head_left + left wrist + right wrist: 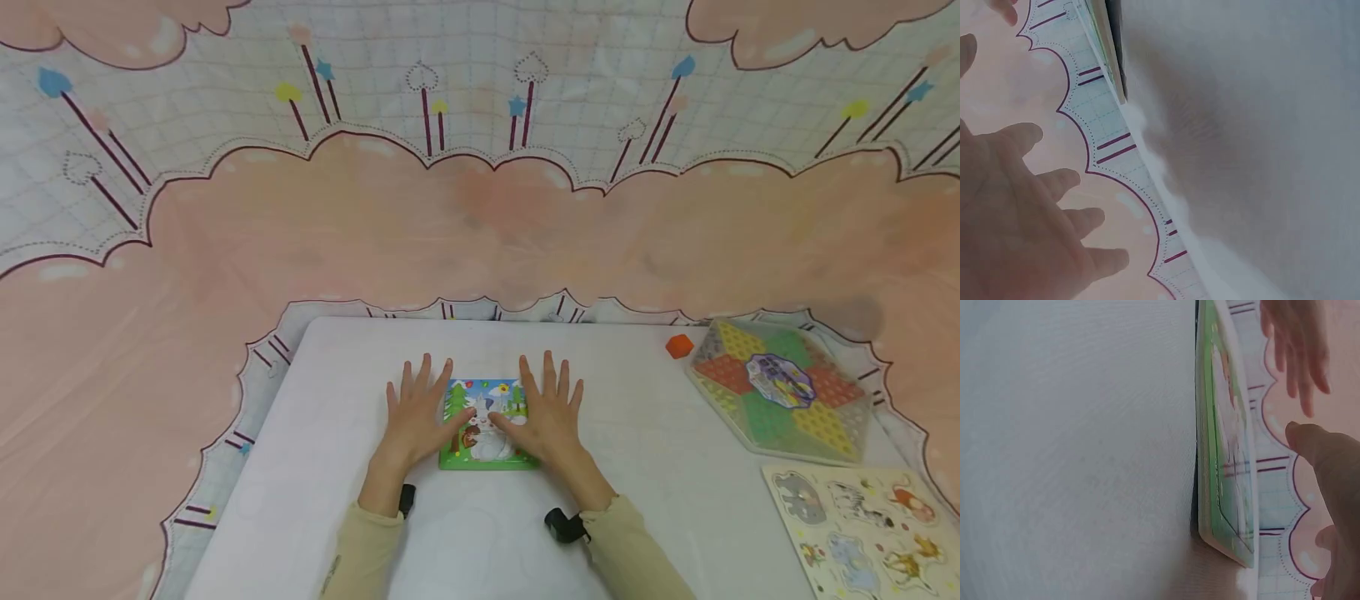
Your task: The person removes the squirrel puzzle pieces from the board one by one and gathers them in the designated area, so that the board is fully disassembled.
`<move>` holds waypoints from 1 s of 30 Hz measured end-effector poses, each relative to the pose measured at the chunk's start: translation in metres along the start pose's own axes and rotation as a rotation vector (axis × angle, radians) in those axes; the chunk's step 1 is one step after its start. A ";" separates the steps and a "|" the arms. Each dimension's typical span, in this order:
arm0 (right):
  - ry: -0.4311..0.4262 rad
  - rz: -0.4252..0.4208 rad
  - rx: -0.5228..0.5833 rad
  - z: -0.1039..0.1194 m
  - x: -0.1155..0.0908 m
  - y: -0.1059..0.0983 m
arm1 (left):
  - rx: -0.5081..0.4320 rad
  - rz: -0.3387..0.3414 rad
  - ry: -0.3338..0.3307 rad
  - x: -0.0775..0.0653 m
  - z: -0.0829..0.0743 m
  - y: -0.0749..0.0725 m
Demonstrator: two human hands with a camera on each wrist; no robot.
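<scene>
My two hands over a small picture board on a white table. Both my left hand (412,425) and my right hand (551,425) are open, fingers spread and pointing away from me, gripping nothing. The picture board (486,446), with a green near edge and a white animal among trees, lies flat on the table (277,500) between them, its picture upright as I look at it. In the head view my left hand overlaps the board's left side and my right hand its right side; the thumbs point inward across the picture, tips near each other but apart. The right wrist view shows a gap between my thumb and the board, so I take the hands to be held above it rather than resting on it. The left wrist view catches only a sliver of the board's edge, beyond my spread fingers.

Step in hand, as I judge it: a pause with the hands placed about the board, no grip yet made. Taking hold of it would call for lowering both hands and curling the fingers round its two side edges, which stand slightly proud of the table.

To my right, well apart from the hands: an orange piece (679,347), a patterned hexagonal box (780,382) just beside it, and a pale animal board (862,533) nearer me.
</scene>
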State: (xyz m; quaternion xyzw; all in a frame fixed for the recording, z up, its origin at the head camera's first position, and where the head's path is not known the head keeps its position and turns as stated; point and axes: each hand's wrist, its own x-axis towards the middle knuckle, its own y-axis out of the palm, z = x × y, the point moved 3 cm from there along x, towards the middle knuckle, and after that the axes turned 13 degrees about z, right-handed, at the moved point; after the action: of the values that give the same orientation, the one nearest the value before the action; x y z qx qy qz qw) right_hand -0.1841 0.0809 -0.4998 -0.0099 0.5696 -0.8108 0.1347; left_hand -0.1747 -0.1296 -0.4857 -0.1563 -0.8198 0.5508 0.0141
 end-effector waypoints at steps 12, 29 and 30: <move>-0.050 -0.029 0.065 -0.001 -0.002 -0.001 | -0.222 0.120 0.117 0.006 0.004 0.000; 0.003 -0.009 0.233 -0.006 0.003 -0.003 | -0.301 0.122 0.108 0.010 -0.003 0.003; 0.013 0.000 0.233 -0.007 0.003 -0.002 | -0.309 0.126 0.097 0.010 -0.003 0.004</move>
State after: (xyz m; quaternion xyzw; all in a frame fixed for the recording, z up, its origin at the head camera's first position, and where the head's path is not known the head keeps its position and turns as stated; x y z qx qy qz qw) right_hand -0.1888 0.0869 -0.5006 0.0112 0.4722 -0.8716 0.1309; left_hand -0.1824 -0.1231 -0.4895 -0.2341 -0.8816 0.4097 -0.0052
